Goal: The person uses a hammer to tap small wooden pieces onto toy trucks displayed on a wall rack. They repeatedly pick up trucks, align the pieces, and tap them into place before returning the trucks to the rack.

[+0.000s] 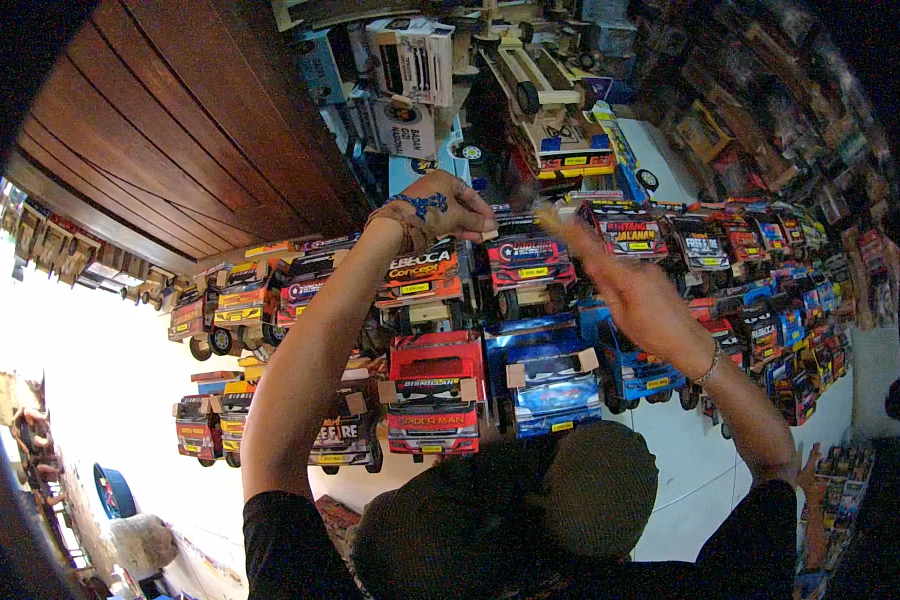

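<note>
My left hand (448,208), with a blue pattern or band on its back near the wrist, pinches a small pale wooden piece (490,235). It holds that piece at the upper left corner of a red and dark toy truck (530,258) in the upper row. My right hand (630,295) is raised just right of the same truck. Motion smears its fingers, and a blurred tan streak runs up from them, so what it holds is unclear. Below stand a red toy truck (435,400) and a blue toy truck (550,390), both with small wooden pieces at their front corners.
More toy trucks (760,335) stand in rows to the right and left. Beyond them lie a wooden truck chassis (530,75) and white box-shaped bodies (410,65). Brown wooden panelling (180,120) fills the upper left. White floor tiles (675,460) show below.
</note>
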The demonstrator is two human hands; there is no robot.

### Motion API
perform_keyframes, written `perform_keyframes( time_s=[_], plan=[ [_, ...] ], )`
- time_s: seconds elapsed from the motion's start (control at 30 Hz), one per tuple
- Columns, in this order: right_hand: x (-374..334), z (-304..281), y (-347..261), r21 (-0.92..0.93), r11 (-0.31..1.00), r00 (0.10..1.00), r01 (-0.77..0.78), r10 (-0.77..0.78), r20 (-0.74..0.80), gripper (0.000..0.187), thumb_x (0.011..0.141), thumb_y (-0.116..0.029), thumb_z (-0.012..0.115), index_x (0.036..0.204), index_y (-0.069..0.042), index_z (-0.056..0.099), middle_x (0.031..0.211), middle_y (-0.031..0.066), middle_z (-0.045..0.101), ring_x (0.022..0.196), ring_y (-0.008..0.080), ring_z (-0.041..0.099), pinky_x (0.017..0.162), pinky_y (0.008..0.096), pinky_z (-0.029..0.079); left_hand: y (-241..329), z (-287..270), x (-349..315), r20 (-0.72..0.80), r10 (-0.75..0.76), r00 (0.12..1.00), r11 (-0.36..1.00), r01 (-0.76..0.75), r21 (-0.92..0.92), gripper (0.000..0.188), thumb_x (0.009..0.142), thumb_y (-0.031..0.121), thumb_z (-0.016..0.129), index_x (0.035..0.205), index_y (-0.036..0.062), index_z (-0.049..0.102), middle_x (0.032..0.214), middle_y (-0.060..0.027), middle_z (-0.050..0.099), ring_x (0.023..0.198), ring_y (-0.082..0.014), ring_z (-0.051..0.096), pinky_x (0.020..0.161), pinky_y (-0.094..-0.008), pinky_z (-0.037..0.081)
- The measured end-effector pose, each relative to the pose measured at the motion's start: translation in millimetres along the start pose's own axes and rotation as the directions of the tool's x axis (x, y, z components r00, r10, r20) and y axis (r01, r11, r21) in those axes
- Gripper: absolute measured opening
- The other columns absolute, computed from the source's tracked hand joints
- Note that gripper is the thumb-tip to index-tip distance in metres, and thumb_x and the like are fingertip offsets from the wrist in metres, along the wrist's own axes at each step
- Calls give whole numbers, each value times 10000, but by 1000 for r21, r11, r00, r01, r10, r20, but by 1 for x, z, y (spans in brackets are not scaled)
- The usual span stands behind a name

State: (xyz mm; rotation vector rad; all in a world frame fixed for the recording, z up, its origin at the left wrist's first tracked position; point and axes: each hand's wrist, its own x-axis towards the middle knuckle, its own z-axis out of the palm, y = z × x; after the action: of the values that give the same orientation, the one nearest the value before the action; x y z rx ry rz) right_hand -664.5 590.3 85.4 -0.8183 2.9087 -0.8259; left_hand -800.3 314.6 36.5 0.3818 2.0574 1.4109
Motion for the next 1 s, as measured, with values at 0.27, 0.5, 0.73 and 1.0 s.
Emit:
perform_keyframes(
  time_s=[0.27,0.5,0.73,1.0],
  plan=[
    [-1,6,4,-11,1000,996,-16,15,-83,625,980,-83,501,1544,-225,273,1099,237,658,837,433,657,711,526,538,-4,0,1,-10,9,1000,1000,-9,-28,250,823,116,796,991,-51,716,974,-141,723,851,-182,715,761,-251,618],
    [-7,9,3,-199,980,977,4,-46,-209,777,911,-61,545,1568,-270,187,845,228,670,681,422,663,580,523,543,-2,0,2,-19,14,1000,997,-13,74,226,839,96,773,1006,-45,720,975,-153,729,851,-180,720,760,-263,618],
    [-5,13,8,-368,925,994,-98,75,-78,788,915,-65,533,1568,-276,146,761,220,655,626,405,658,544,521,550,-3,-2,2,-6,31,999,999,-31,10,225,836,95,772,1001,-50,724,961,-143,732,868,-172,712,757,-257,616],
    [-6,10,11,-377,926,999,-27,7,-54,769,901,-49,533,1565,-248,199,839,226,660,619,394,660,516,525,547,-3,-2,5,-4,-6,1000,999,6,34,235,824,97,780,1008,-40,728,971,-131,734,868,-163,711,751,-256,616]
  ],
)
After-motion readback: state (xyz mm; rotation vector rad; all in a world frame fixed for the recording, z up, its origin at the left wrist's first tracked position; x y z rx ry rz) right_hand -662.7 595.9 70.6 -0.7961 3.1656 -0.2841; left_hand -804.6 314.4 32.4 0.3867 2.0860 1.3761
